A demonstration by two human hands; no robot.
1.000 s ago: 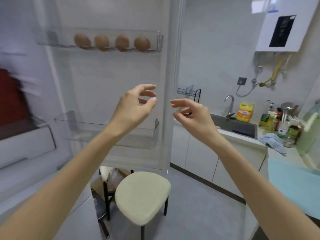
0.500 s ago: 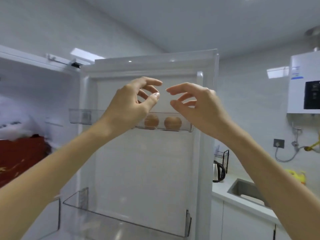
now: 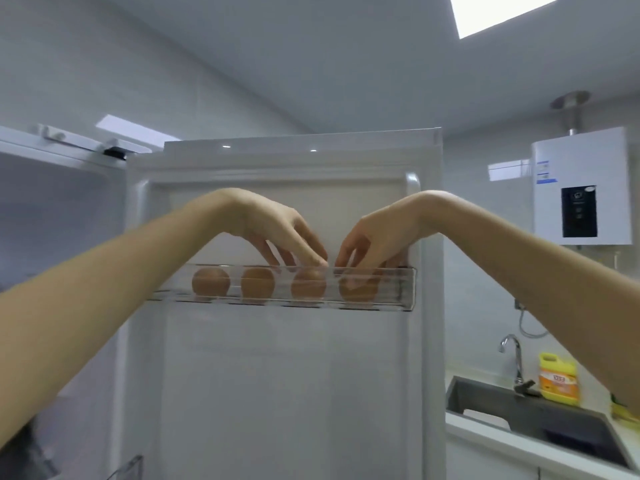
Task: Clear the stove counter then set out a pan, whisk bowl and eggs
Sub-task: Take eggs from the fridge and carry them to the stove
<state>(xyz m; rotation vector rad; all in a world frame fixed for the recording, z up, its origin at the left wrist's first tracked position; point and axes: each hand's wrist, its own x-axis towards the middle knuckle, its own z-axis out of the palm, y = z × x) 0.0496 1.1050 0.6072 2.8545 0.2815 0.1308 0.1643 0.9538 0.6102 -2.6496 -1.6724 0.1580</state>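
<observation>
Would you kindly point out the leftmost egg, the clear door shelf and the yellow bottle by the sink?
leftmost egg (image 3: 210, 286), head view, middle of its shell
clear door shelf (image 3: 408, 289), head view, its right end wall
yellow bottle (image 3: 558, 382), head view, its orange label
</observation>
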